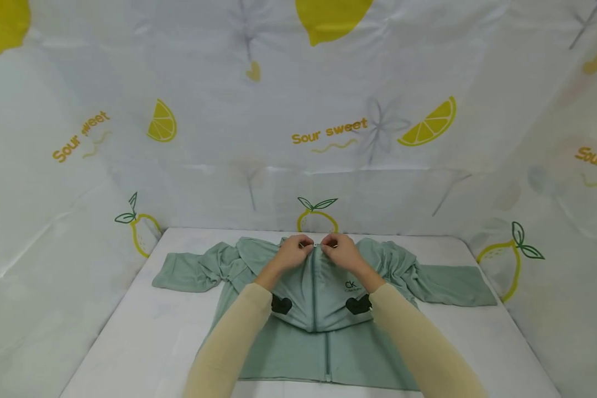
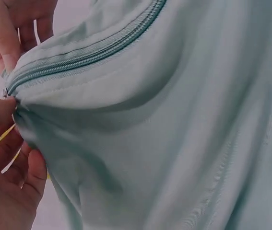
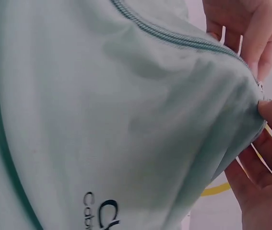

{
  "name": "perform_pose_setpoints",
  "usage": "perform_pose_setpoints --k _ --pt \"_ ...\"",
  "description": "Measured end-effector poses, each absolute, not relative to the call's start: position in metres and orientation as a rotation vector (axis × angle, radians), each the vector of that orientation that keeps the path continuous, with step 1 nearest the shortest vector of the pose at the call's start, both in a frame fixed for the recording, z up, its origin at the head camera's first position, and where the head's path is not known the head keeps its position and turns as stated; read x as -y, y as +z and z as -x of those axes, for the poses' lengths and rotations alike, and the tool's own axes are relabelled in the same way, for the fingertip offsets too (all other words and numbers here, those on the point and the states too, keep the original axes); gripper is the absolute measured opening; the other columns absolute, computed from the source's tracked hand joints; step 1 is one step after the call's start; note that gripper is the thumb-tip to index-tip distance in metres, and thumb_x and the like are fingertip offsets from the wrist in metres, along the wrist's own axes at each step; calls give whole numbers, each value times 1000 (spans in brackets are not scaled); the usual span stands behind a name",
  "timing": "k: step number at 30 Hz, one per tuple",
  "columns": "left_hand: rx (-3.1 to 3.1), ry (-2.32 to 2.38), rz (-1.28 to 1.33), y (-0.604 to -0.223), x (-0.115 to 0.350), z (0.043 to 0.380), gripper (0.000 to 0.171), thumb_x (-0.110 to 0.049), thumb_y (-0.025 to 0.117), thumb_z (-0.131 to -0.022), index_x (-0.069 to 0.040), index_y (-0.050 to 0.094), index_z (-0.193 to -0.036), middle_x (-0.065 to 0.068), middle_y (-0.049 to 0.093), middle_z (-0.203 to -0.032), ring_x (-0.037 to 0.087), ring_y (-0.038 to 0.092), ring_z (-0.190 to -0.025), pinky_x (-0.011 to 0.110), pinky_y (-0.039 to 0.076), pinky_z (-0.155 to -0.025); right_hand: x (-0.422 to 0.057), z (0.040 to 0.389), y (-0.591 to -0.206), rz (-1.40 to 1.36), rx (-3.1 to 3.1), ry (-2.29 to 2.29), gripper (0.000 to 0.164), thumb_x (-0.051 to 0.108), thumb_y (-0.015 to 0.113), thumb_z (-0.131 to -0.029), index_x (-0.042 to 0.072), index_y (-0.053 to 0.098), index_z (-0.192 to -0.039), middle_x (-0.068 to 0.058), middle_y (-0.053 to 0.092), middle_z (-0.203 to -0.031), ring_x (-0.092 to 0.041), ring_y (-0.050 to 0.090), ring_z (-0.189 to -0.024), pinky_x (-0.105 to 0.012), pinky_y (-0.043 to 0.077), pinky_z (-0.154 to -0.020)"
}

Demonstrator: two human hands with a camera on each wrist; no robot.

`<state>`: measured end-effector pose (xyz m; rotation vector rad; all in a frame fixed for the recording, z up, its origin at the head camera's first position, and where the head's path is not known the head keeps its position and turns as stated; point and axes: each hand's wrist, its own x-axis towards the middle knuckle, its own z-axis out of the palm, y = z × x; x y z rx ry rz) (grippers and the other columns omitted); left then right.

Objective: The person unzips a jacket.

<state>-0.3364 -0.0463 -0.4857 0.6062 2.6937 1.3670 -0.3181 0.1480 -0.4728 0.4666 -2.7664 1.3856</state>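
A sage-green zip-up jacket [image 1: 298, 342] lies face up on a white table [image 1: 144, 331], sleeves spread to both sides. Its zipper [image 1: 313, 287] is closed up the front. My left hand [image 1: 292, 253] and right hand [image 1: 342, 253] meet at the zipper's top end by the collar. Each pinches the fabric on its own side. In the left wrist view, my left hand [image 2: 4, 143] pinches the jacket [image 2: 174, 134] with thumb over fingers, beside the zipper [image 2: 88, 52]. In the right wrist view, my right hand [image 3: 265, 158] pinches the jacket [image 3: 102, 105] just below the zipper [image 3: 174, 36].
A CK logo [image 1: 350, 285] and two black heart shapes [image 1: 281, 304] mark the jacket's chest. White sheets printed with lemons [image 1: 428, 124] wall the table at the back and both sides. The left sleeve [image 1: 184, 272] and right sleeve [image 1: 453, 284] reach towards the table's side edges.
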Motion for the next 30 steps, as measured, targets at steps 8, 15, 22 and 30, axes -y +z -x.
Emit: perform_pose_setpoints --k 8,15,22,30 --pt "-2679 1411 -567 -472 52 331 16 -13 61 -103 -4 73 -106 8 70 -103 21 64 -92 37 52 -82 -146 314 -466 -455 2741 1317 12 7 62 -100 -1 70 -105 -14 68 -100 -29 64 -91 -43 53 -76" --pt "-2739 1384 -653 -467 54 329 14 -12 62 -103 -4 73 -105 7 69 -99 20 63 -89 36 52 -80 -136 309 -448 -294 2708 1388 26 22 59 -103 1 71 -95 -10 66 -84 -22 58 -73 -37 48 -67" --pt "-2697 1413 -717 -463 53 324 13 -11 62 -102 -4 73 -104 6 69 -97 18 63 -86 34 53 -76 -130 308 -443 -102 2778 1712 52 38 55 -106 -5 72 -81 -11 65 -68 -14 53 -55 -34 49 -59" --pt "-2717 1450 -653 -463 53 321 12 -10 62 -102 -4 73 -101 6 68 -93 18 61 -80 34 51 -72 -136 309 -449 -99 2744 2045 32 18 55 -105 -9 71 -101 -10 66 -79 -16 59 -64 -41 56 -72"
